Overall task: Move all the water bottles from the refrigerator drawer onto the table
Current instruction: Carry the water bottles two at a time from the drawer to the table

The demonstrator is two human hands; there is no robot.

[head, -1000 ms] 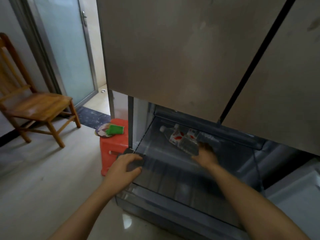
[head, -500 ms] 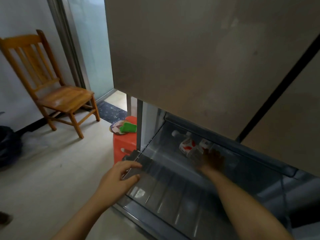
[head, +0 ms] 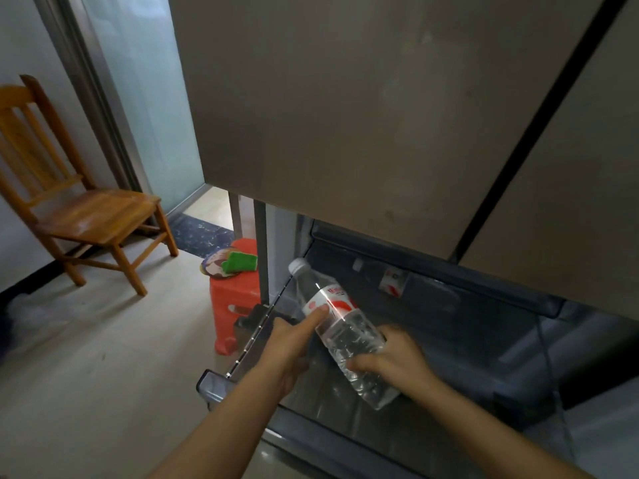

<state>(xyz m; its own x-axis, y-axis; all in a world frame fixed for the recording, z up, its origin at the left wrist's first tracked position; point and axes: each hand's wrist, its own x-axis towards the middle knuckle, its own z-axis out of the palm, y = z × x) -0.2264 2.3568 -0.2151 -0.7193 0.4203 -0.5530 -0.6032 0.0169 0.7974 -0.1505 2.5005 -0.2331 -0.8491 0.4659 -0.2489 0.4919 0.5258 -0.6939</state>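
Both forearms reach forward. Right hand (head: 394,361) grips water bottle (head: 340,323) low; left hand (head: 288,344) lays one straight finger on it.

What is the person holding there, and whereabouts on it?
A water bottle: the right hand grips its lower body, near the base; the left hand touches its label with one digit.

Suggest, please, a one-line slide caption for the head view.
Right hand grips a water bottle over the open refrigerator drawer, left hand touching its label; a second bottle lies behind.
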